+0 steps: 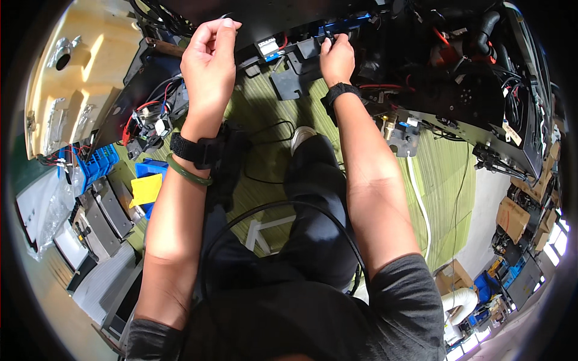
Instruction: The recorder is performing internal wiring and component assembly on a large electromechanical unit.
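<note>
Both my hands are raised at a large black machine body [278, 19] across the top of the view. My left hand [209, 63] is closed in a pinch in front of its dark panel, thumb against the curled fingers; a thin dark tip shows at the fingertips, too small to name. To the right, my right hand [337, 60] pinches something small and dark by a blue strip [352, 25]; the fingers partly hide it. Between the hands sit a small white-and-blue module [269, 46] with a red wire and a dark grey metal bracket [288, 84].
Loose wiring [158, 125] hangs at the left beside a cream-coloured panel [84, 72]. A blue crate [103, 161] and a yellow piece [146, 190] are lower left. A black cable [283, 203] arches over my lap. At right, a white hose [416, 192] crosses the green floor [445, 180].
</note>
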`<act>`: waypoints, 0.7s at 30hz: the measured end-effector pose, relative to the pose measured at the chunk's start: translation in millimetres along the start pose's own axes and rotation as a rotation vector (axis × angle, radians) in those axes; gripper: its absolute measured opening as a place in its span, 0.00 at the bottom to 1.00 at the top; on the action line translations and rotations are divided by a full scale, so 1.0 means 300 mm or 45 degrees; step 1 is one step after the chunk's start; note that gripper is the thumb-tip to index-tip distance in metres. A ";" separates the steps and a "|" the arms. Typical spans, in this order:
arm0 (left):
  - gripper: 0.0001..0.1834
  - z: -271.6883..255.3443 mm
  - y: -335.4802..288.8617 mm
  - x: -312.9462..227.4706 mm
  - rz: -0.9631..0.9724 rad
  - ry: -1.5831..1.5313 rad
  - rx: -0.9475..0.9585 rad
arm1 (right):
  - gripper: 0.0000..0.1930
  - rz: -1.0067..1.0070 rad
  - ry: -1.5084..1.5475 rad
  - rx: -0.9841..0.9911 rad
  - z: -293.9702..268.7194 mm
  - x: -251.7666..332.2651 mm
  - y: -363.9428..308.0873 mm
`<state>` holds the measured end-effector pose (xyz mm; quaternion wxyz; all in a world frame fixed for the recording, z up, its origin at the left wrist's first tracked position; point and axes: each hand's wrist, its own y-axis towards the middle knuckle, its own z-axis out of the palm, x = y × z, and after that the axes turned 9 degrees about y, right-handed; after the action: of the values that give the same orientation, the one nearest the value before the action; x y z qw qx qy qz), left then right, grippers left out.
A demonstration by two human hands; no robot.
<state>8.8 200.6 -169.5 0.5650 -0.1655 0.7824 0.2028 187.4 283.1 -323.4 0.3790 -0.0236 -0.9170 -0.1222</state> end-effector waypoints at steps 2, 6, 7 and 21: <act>0.10 -0.002 0.000 -0.001 -0.006 0.003 -0.003 | 0.12 0.054 0.003 0.029 0.001 -0.009 -0.002; 0.10 -0.014 0.011 0.008 0.009 -0.010 -0.043 | 0.13 0.105 0.006 0.090 -0.007 -0.015 -0.004; 0.10 -0.017 0.009 0.008 0.008 -0.007 -0.044 | 0.13 0.116 0.026 0.102 -0.011 -0.012 -0.003; 0.13 -0.053 0.026 0.016 0.023 -0.037 -0.087 | 0.12 -0.228 0.378 0.377 -0.114 0.069 -0.174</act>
<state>-9.5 199.3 -168.7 0.5685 -0.1746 0.7681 0.2372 189.2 223.2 -296.3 0.4967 0.1319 -0.8575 -0.0218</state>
